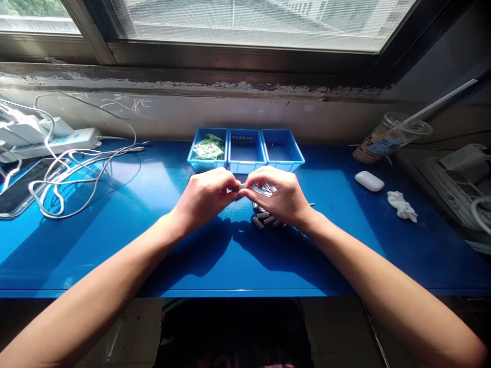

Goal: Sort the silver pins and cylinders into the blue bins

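Note:
My left hand (207,193) and my right hand (281,193) meet above the table, both closed in a pinch. Between their fingertips is a small grey metal piece (241,187), mostly covered by the fingers; its exact kind does not show. Under and beside my right hand lies a pile of short silvery metal cylinders (258,223), partly hidden by that hand. Just beyond the hands stand three joined blue bins. Green flat pieces fill the left bin (209,165), small metal rings lie in the middle bin (247,166), and a few thin dark pieces are in the right bin (286,166).
On the blue table's left are tangled white cables (86,166), a phone (28,189) and a power strip (76,138). To the right stand a plastic cup (379,138) with a straw, a white earbud case (369,181) and a crumpled tissue (401,206). A window wall borders the back.

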A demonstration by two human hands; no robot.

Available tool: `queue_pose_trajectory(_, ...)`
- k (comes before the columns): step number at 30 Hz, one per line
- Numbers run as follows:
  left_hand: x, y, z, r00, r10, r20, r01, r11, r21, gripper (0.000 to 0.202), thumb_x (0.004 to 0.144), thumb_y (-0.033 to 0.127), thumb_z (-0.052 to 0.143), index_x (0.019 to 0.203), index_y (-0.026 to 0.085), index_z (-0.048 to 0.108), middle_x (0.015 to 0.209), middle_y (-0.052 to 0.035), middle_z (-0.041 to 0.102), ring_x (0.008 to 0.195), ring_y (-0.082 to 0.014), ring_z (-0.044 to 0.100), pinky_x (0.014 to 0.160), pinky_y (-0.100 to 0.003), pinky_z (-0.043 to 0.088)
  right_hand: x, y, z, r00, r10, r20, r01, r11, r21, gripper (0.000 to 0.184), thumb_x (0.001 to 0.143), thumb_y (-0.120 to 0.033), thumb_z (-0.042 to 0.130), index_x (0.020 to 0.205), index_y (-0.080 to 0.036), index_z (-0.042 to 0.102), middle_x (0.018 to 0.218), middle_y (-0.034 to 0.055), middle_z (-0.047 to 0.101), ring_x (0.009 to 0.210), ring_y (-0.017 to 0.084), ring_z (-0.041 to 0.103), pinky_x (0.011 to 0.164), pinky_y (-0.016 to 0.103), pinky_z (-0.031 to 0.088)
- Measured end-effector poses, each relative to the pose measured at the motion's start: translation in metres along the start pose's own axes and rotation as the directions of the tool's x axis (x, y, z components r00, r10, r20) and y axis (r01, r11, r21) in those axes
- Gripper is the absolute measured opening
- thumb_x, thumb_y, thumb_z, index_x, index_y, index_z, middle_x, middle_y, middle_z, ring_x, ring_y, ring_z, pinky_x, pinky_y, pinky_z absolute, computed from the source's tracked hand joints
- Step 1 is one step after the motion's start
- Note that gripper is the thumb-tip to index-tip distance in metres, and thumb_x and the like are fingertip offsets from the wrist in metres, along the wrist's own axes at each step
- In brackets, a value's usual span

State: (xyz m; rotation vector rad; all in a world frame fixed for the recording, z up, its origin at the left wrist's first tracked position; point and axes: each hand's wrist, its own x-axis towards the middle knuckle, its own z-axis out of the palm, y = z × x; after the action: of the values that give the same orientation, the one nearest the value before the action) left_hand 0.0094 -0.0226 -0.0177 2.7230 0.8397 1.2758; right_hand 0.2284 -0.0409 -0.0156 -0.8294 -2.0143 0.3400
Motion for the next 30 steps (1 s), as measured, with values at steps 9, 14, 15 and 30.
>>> queue_pose_trajectory(9, -0.001, 0.004, 0.001, 1.0, -0.023, -0.013, 0.023, 1.0, 0.018, 0.044, 0.105, 0.052, 0.06, 0.081, 0.015, 0.067, 0.072, -0.0021, 0.07, 0.059, -0.0108, 0.061, 0.057, -0.023, 0.048, -0.001, -0.002, 0.001, 0.999, 0.038, -0.019, -0.038, 0.999, 0.002, 0.017, 0.093, -0.039, 0.078, 0.089, -0.023, 0.076, 0.09, 0.0042, 0.08, 0.078, 0.019, 0.071, 0.072, 0.035, 0.059)
queue_pose_trajectory(14, -0.001, 0.005, 0.002, 0.999, -0.02, -0.035, 0.021, 0.999, 0.024, 0.041, 0.106, 0.046, 0.061, 0.08, 0.015, 0.066, 0.071, -0.0011, 0.069, 0.058, -0.0104, 0.06, 0.056, -0.022, 0.046, -0.002, -0.003, 0.001, 0.999, 0.038, -0.034, -0.038, 0.999, 0.002, 0.009, 0.092, -0.032, 0.08, 0.089, -0.024, 0.078, 0.091, 0.0027, 0.082, 0.077, 0.019, 0.07, 0.073, 0.035, 0.059)
queue_pose_trajectory(15, -0.002, 0.006, 0.003, 0.999, -0.017, -0.037, 0.018, 0.999, 0.029, 0.04, 0.106, 0.045, 0.061, 0.08, 0.015, 0.066, 0.071, -0.0009, 0.068, 0.058, -0.0103, 0.06, 0.056, -0.022, 0.046, -0.002, -0.003, 0.001, 0.999, 0.036, -0.032, -0.036, 0.999, 0.002, 0.007, 0.091, -0.03, 0.081, 0.09, -0.024, 0.078, 0.092, 0.0024, 0.082, 0.077, 0.019, 0.07, 0.072, 0.035, 0.058)
queue_pose_trajectory(30, -0.002, 0.014, 0.005, 0.993, -0.097, -0.075, 0.099, 0.995, 0.029, 0.038, 0.105, 0.041, 0.063, 0.077, 0.015, 0.066, 0.068, -0.0008, 0.068, 0.057, -0.0109, 0.06, 0.057, -0.023, 0.046, -0.002, -0.009, 0.003, 0.996, 0.053, -0.07, -0.055, 0.998, -0.031, 0.002, 0.091, -0.022, 0.08, 0.093, -0.024, 0.081, 0.096, 0.0024, 0.083, 0.073, 0.019, 0.069, 0.074, 0.036, 0.058)
